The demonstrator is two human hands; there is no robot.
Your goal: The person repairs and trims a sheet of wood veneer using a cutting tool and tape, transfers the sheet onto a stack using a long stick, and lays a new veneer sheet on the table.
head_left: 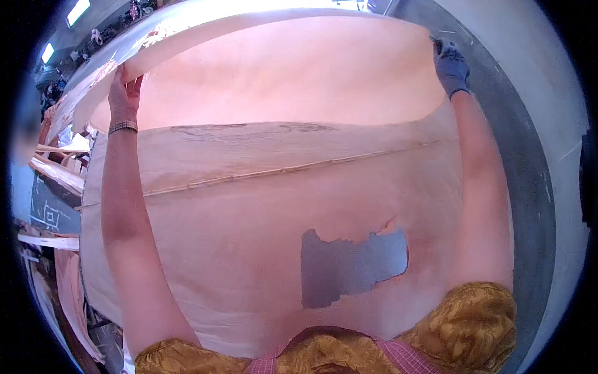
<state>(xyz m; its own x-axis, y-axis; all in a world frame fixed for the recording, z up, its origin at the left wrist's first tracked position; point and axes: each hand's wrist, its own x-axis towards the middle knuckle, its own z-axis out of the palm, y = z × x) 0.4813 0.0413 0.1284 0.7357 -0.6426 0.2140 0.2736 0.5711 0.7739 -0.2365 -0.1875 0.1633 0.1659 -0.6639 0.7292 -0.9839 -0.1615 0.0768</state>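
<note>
A large thin wood veneer sheet (pixel 293 68) is lifted and bowed at the far side, its far edge curling up. My left hand (pixel 124 93), bare with a band at the wrist, grips its left end, fingers behind the edge. At the right end, my right hand (pixel 451 65), in a blue-grey glove, is closed on the sheet's corner. Beneath lies another pale veneer sheet (pixel 237 249) with rough grain near the lifted one. A long narrow ridge or split (pixel 280 170) crosses it. Grey shows through a ragged hole (pixel 352 265) nearer my body.
Torn veneer strips (pixel 68 280) hang and lie at the left beside a dark panel with white markings (pixel 50 209). A grey floor strip (pixel 529 187) runs along the right. Beyond the lifted sheet is a bright, pale surface with ragged veneer pieces (pixel 156 37).
</note>
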